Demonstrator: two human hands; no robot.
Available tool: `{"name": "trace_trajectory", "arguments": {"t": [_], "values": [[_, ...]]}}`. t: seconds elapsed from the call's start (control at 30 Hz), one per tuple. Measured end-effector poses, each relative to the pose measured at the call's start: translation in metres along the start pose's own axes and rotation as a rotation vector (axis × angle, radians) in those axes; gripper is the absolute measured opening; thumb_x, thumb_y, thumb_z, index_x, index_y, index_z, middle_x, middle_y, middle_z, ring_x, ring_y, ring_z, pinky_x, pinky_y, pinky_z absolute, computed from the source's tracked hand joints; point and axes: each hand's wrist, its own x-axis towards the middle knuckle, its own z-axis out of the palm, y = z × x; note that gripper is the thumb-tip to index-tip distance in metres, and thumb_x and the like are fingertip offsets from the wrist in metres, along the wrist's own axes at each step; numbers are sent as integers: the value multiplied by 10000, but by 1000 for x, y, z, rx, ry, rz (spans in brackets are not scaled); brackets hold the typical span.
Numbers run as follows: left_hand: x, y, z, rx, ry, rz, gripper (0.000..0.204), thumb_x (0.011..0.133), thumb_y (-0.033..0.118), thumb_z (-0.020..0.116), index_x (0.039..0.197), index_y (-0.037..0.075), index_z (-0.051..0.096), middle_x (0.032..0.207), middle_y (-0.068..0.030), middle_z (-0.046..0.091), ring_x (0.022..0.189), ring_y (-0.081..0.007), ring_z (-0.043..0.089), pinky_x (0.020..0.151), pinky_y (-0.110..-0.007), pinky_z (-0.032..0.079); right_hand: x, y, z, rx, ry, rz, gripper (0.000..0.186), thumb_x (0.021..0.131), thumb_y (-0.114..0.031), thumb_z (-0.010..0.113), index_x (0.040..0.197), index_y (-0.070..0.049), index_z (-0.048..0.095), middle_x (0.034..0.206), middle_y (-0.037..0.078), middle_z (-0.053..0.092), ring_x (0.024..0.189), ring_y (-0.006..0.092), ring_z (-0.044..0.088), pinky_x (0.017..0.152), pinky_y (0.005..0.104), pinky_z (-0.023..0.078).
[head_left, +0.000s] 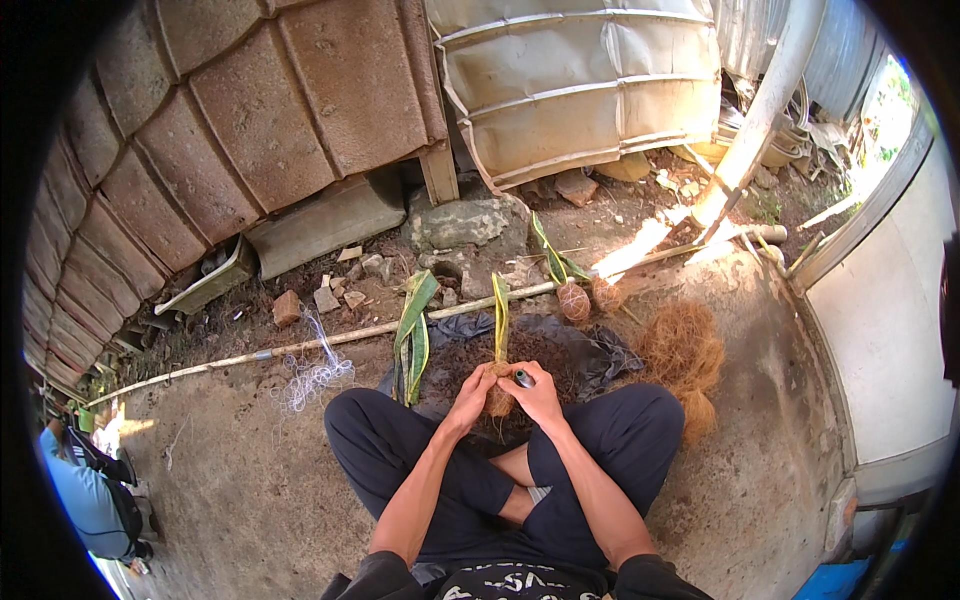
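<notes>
Between my legs, my left hand (472,396) and my right hand (541,399) are closed around a clump of brown coconut fibre (498,403). A yellow-edged snake plant leaf (501,318) stands upright out of its top. My thumbs and fingertips meet at the leaf's base. A small dark tool with a greenish end (524,379) sticks out of my right hand; its kind cannot be made out. Just beyond, dark soil (458,360) lies on a black plastic sheet (607,350). Loose snake plant leaves (413,318) rest to the left.
Two string-wrapped fibre balls (573,302) with leaves lie beyond the sheet. Coconut fibre (683,345) is heaped at right, tangled white string (312,384) at left. A long pole (230,365) crosses the ground before stones (465,222). A person in blue (85,495) is far left.
</notes>
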Motion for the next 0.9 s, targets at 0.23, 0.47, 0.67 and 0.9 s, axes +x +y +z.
{"name": "trace_trajectory", "arguments": {"t": [0.23, 0.47, 0.67, 0.9], "values": [[2, -1, 1, 31, 10, -14, 310, 1007, 164, 446, 1278, 31, 518, 1157, -47, 584, 1061, -122, 538, 923, -276, 426, 0, -2, 1, 27, 48, 27, 142, 866, -127, 706, 937, -7, 676, 796, 9, 522, 735, 104, 505, 662, 261, 401], [3, -5, -3, -50, 15, -43, 334, 974, 154, 439, 1266, 13, 519, 1128, -58, 599, 1030, -137, 557, 914, -275, 428, -3, -18, -1, 490, -20, 382, 147, 982, -222, 578, 971, -85, 629, 718, -80, 458, 648, 26, 423, 566, 226, 348], [3, -5, -2, -85, 11, -47, 321, 980, 154, 428, 1252, 11, 521, 1092, -61, 605, 983, -137, 575, 891, -285, 447, -4, -12, -3, 762, -37, 429, 151, 994, -251, 564, 978, -104, 595, 739, -81, 444, 634, 38, 413, 564, 229, 355], [4, -7, -4, -53, 8, -29, 300, 988, 155, 433, 1236, 19, 533, 1089, -50, 599, 987, -125, 562, 893, -276, 440, -4, -21, -2, 698, -40, 371, 82, 958, -172, 603, 981, -94, 595, 725, -83, 464, 604, 34, 408, 551, 224, 348]]}}
